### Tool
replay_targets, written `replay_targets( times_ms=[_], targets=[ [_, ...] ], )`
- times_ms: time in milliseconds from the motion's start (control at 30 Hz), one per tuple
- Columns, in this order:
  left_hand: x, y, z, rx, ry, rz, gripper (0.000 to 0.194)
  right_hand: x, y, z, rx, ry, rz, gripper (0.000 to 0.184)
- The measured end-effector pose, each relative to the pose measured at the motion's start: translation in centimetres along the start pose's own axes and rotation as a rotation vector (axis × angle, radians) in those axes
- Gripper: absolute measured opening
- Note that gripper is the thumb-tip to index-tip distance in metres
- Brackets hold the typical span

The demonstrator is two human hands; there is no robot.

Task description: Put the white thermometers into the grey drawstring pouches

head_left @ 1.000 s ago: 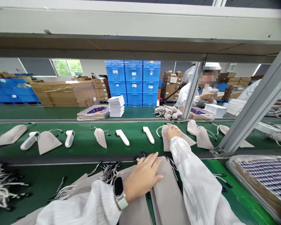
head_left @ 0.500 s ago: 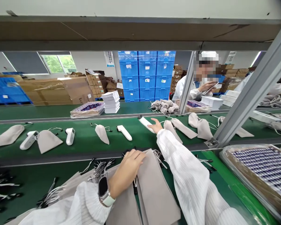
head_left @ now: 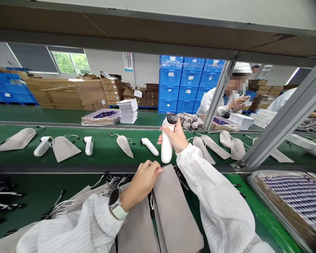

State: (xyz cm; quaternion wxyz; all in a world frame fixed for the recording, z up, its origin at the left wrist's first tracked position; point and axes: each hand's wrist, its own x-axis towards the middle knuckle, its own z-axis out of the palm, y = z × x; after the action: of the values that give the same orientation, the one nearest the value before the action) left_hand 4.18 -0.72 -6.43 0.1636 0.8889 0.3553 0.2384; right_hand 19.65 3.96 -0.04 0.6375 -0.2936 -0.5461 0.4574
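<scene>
My right hand (head_left: pixel 177 137) is wrapped around a white handheld thermometer-shaped device with a dark round head (head_left: pixel 168 140), holding it upright above the green conveyor belt (head_left: pixel 102 144). My left hand (head_left: pixel 143 181) pinches the top edge of a flat grey fabric drawstring pouch (head_left: pixel 173 211) lying on the counter (head_left: pixel 42 196) just below the device. I judge that mouth may stay shut under so narrow a pinch, so the device could catch on the edge, or slip onto the belt beyond my hands and ride away.
</scene>
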Motion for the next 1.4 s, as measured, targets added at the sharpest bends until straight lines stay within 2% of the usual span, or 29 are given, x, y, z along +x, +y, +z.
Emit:
replay_targets(
  times_ms=[67,133,200,267,367,533,633,667,700,767,833,900,933,967,1033,1067,1133,1167,1233,1267,1333,1400],
  targets=[
    [-0.1,0.1,-0.1,-0.026,0.022,0.002,0.023,0.0,0.8,0.4,0.012,-0.014,0.07,0.046],
    [-0.1,0.2,-0.2,-0.062,0.053,-0.004,0.023,-0.1,1.4,0.5,-0.021,-0.069,0.206,0.042],
    [-0.1,0.1,-0.3,-0.088,0.112,-0.043,0.023,-0.4,1.6,0.4,-0.149,-0.179,0.375,0.041],
    [0.0,0.0,-0.5,-0.09,0.191,-0.091,0.022,-0.7,1.5,0.2,-0.348,-0.334,0.486,0.052],
    [0.1,0.0,-0.9,-0.049,0.269,-0.103,0.022,-1.0,1.0,-0.1,-0.543,-0.509,0.528,0.063],
    [0.3,0.2,-2.2,-0.024,0.324,-0.083,0.023,-1.4,0.1,0.7,-0.527,-0.646,0.634,0.067],
    [0.6,-0.3,-3.0,-0.035,0.363,-0.093,0.025,-1.6,0.0,1.6,-0.617,-0.749,0.652,0.072],
    [0.6,-0.4,-3.4,-0.036,0.37,-0.098,0.024,-1.6,0.2,1.6,-0.669,-0.709,0.593,0.072],
    [0.7,-0.5,-3.8,-0.037,0.374,-0.115,0.023,-1.5,0.4,1.5,-0.729,-0.608,0.487,0.071],
    [0.7,-0.5,-4.7,-0.08,0.311,-0.205,0.023,-1.0,1.0,0.3,-0.888,-0.274,0.193,0.062],
    [0.5,0.1,-5.9,-0.235,0.076,-0.313,0.029,-0.4,1.9,-1.9,-1.066,0.086,-0.033,0.048],
    [-0.1,1.1,-7.4,-0.492,-0.154,-0.352,0.037,0.1,2.9,-4.6,-1.184,0.291,-0.072,0.04],
    [-0.5,1.6,-8.1,-0.621,-0.181,-0.339,0.04,0.2,3.2,-5.8,-1.21,0.34,-0.05,0.041],
    [-0.8,2.1,-8.7,-0.724,-0.125,-0.313,0.04,0.4,3.5,-6.8,-1.198,0.365,-0.016,0.043],
    [-1.2,2.8,-9.7,-0.813,0.132,-0.232,0.038,0.5,3.5,-7.6,-1.039,0.336,0.075,0.05],
    [-1.3,2.9,-9.9,-0.819,0.246,-0.19,0.035,0.4,3.3,-7.3,-0.895,0.278,0.122,0.053],
    [-1.2,2.9,-9.9,-0.794,0.353,-0.132,0.032,-0.3,2.7,-5.0,-0.531,0.004,0.202,0.051],
    [-1.1,2.9,-9.6,-0.782,0.354,-0.122,0.031,-0.9,2.4,-3.2,-0.356,-0.193,0.225,0.049],
    [-0.9,2.8,-8.9,-0.753,0.33,-0.123,0.032,-2.8,2.1,1.0,-0.113,-0.588,0.251,0.06],
    [-0.8,2.7,-8.5,-0.729,0.342,-0.129,0.033,-3.7,2.2,3.0,-0.056,-0.702,0.251,0.067],
    [-0.7,2.7,-8.2,-0.671,0.405,-0.13,0.035,-5.1,2.3,6.0,-0.017,-0.68,0.232,0.055],
    [-0.6,2.7,-8.1,-0.55,0.493,-0.098,0.032,-5.0,2.1,6.3,-0.049,-0.481,0.171,0.041]
  ],
)
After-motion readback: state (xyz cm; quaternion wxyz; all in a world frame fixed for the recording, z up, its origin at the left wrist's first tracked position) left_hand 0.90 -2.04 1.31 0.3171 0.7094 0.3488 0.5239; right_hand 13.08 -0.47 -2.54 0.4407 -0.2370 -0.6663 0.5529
